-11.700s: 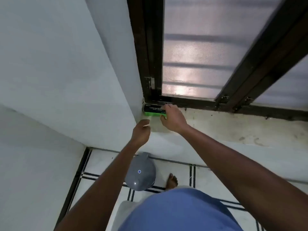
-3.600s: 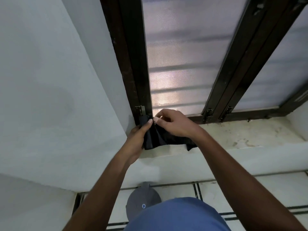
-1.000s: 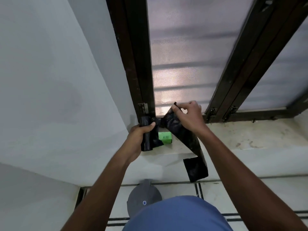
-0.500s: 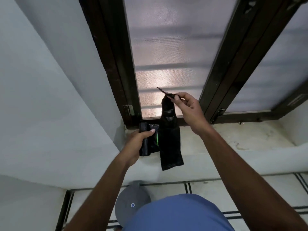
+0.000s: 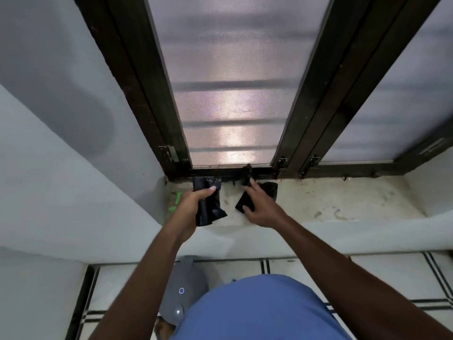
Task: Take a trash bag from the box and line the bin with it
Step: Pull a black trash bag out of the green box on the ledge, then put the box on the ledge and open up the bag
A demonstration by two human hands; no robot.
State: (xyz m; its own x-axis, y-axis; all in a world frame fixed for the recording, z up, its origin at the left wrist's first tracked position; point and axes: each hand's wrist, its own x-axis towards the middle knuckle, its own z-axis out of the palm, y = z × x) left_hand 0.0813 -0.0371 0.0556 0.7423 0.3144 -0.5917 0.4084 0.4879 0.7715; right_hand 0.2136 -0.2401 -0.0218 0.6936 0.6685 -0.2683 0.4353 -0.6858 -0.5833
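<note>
At the far left of the window sill (image 5: 343,204) I see a blurred streak of green, the box (image 5: 177,201), mostly hidden behind my left hand (image 5: 193,207). That hand is curled around a bundle of black trash bags (image 5: 209,208), thumb on top, held just above the sill near the dark window frame (image 5: 137,89). To the right, well clear of the bundle, my right hand (image 5: 259,209) holds the separated bag (image 5: 247,200), thumb under its folded lower end, the other fingers loosely spread over it. Below, on the tiled floor (image 5: 367,273), the grey bin (image 5: 182,290) stands beside my blue shirt (image 5: 257,312).
</note>
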